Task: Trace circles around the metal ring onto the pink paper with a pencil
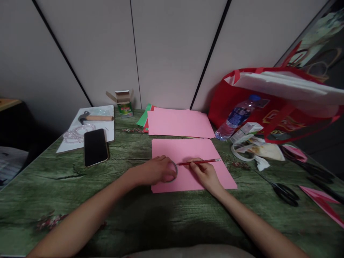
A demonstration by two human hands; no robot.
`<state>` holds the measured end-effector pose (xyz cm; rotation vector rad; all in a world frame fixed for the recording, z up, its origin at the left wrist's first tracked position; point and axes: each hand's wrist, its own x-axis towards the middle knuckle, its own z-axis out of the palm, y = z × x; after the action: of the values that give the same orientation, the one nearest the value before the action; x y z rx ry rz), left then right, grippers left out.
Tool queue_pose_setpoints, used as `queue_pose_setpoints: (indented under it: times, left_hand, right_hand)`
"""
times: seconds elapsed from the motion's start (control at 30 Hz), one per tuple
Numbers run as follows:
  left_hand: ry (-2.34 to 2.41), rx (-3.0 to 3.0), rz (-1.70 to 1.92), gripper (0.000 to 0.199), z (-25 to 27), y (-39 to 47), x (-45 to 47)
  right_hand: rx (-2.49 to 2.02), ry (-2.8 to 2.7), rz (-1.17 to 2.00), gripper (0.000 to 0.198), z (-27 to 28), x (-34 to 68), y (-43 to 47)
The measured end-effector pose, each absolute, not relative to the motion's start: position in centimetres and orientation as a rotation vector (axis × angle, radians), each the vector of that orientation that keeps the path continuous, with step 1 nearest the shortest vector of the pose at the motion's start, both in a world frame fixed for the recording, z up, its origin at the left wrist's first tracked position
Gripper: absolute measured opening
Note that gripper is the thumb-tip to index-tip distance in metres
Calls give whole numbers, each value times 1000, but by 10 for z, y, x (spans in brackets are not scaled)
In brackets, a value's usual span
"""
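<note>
A sheet of pink paper [185, 148] lies flat in front of me. On its left part my left hand [158, 170] presses down a thin grey ring [176, 172], fingers curled over its near and left side. Pink shows through the ring's middle. My right hand [202, 173] rests on the paper to the right and grips a red pencil [200, 162] between thumb and fingers. The pencil points left, its tip at or very near the ring's right edge; its eraser end sticks out to the right.
A pink paper stack [178, 122] lies behind. Left are a phone [95, 147], a hammer [99, 118] and an opened small box [125, 107]. Right stand a water bottle [236, 118] and red bag [223, 100], with scissors [285, 193] and a white tape roll [242, 152] nearer.
</note>
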<state>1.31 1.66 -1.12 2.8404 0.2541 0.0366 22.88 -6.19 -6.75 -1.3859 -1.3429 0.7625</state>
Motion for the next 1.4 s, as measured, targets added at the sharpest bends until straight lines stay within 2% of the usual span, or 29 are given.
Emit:
queue_pose_setpoints:
  times: [0.23,0.4,0.53,0.63,0.83,1.07,1.4]
  left_hand:
    - [282,2864,-40,28,-12,18,13]
    - [289,2837,-24,26,-12,19,12]
    - [305,2838,-13,37,-13,20,11]
    - [296,2822,-17,43,-13,21,12]
    - [302,2814,-37,40,-10,21,11]
    - [296,2808,7,32,-12,21,11]
    - [310,2812,-38,37,-12,22,11]
  right_hand:
    - [-1385,-1423,689,27,-68,230,-91]
    - [-1345,-1566,653,18,-66,225,-108]
    - [-1257,-1708,633,13,-60,221,-115]
    - [-1192,-1802,621,15,-54,220,-117]
    - [-1126,-1939,581,23,-57,219,-118]
    - [-1134,-2084,571,23,-61,219,-117]
    - [-1109,-2108,562,19,-52,227,-117]
